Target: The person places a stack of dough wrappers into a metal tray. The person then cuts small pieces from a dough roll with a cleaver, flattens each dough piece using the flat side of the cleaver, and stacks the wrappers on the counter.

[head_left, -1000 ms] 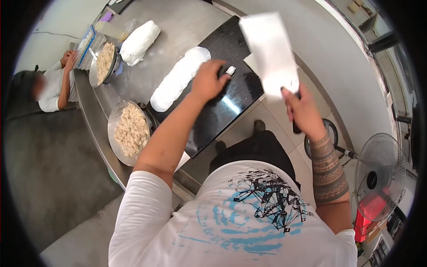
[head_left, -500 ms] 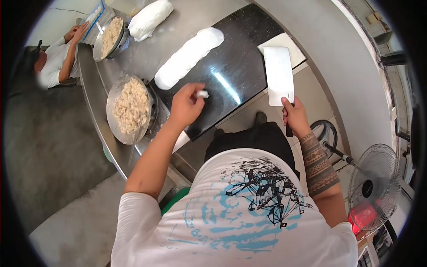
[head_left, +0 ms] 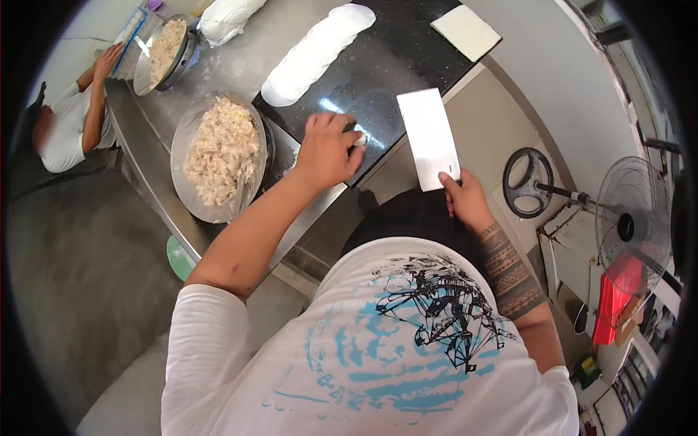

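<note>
My left hand [head_left: 329,151] is low over the black slab [head_left: 407,62], fingers curled around a small white piece of dough [head_left: 360,139]. Most of that piece is hidden by the fingers. My right hand [head_left: 465,200] grips a cleaver [head_left: 429,138], its broad blade pointing away from me near the slab's front edge. A long, thick roll of white dough [head_left: 320,54] lies across the slab beyond my left hand. To the left of that hand is a wide bowl [head_left: 179,171] heaped with a pale, chunky filling [head_left: 222,152].
A folded white cloth [head_left: 467,33] lies at the slab's right corner. Farther back are a second bowl of filling [head_left: 167,54] and a covered white mass [head_left: 229,18]. Another person [head_left: 69,131] works at the far left. A fan [head_left: 632,225] stands at right.
My left hand has moved right and lower with the piece of dough. The cleaver has come left, away from the cloth, toward the slab. The whole view has shifted.
</note>
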Motion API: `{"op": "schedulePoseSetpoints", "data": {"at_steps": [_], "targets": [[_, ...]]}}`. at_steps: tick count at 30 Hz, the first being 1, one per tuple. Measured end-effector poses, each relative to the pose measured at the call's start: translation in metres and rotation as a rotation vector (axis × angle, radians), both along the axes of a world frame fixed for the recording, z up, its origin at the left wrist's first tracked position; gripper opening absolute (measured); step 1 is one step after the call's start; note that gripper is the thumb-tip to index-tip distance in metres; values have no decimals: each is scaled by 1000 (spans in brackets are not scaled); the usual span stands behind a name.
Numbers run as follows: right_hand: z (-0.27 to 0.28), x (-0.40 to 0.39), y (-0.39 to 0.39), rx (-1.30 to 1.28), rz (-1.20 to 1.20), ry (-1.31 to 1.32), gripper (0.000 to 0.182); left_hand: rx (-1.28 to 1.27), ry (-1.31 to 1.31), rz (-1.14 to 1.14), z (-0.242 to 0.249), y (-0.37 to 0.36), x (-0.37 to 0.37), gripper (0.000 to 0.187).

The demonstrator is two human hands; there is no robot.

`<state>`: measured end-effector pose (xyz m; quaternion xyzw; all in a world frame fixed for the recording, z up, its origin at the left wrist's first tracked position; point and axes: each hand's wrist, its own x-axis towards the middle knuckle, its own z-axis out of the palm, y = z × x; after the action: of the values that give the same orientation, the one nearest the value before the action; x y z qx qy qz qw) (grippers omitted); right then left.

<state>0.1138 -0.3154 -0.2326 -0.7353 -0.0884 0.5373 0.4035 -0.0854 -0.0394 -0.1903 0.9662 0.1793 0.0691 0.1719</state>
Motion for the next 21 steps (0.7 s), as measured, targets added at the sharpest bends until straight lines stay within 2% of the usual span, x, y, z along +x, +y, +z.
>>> {"op": "schedulePoseSetpoints", "data": {"at_steps": [2,5,8,13,16,18,19,21], "targets": [[15,1,-4,-7,-45,-11,35,189,-147,-52,19,12,32,51],[26,-5,-15,-24,-86,-16,33,205,-144,24,6,10,74,83],[28,-11,-41,-36,-125,-30,30,110,78,-63,-45,-18,58,96],[44,-1,-67,3,-98,-77,33,63,36,-354,-48,-54,44,98],[43,16,-50,-5,48,-125,43,-52,5,-360,-41,-53,39,97],[59,28,-20,-47,206,-154,48,-431,-322,-105,-45,-41,38,95],[56,29,-7,13,297,-197,50,-616,-486,30,-48,-31,37,94],[42,23,22,127,475,-249,53,-392,-431,238,-36,6,20,95]]}}
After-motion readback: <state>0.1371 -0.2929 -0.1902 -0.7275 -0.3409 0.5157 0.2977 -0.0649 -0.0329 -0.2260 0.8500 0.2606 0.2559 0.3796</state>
